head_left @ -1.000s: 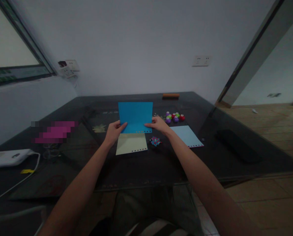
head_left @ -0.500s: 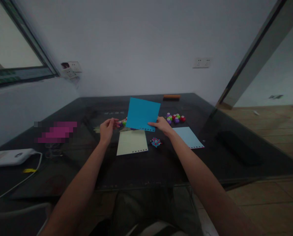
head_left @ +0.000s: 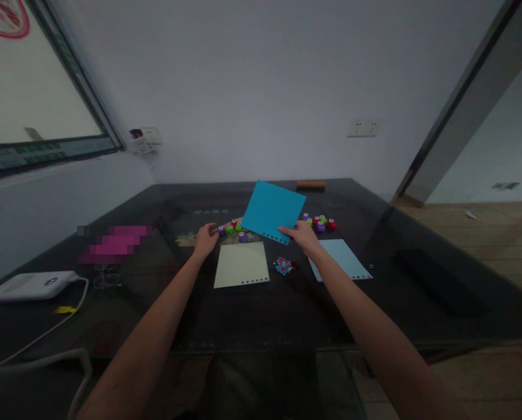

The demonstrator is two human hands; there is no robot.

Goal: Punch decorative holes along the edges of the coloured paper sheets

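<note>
My right hand (head_left: 305, 238) pinches the lower right edge of a blue sheet of paper (head_left: 272, 209), holding it tilted above the table. A row of holes runs along the sheet's lower edge. My left hand (head_left: 205, 240) has its fingers apart beside a purple ball-shaped piece (head_left: 221, 231); whether they touch it is unclear. More small round pieces with eye-like tops, among them a green one (head_left: 229, 230) and a purple one (head_left: 243, 237), sit behind a cream sheet of paper (head_left: 242, 265). Beyond my right wrist lies a pale blue sheet (head_left: 343, 260), partly covered by my forearm.
A small pile of red and blue bits (head_left: 284, 266) lies between the two sheets. Several round pieces (head_left: 320, 226) stand at the right. An orange-brown bar (head_left: 310, 185) lies at the back edge. On the left are a white device (head_left: 31, 286) with a cable and a blurred pink item (head_left: 118, 242).
My right hand has shifted the blue sheet rightward and tilted it more, uncovering round pieces behind the cream sheet. My left hand's fingers have spread. The camera view has shifted slightly.
</note>
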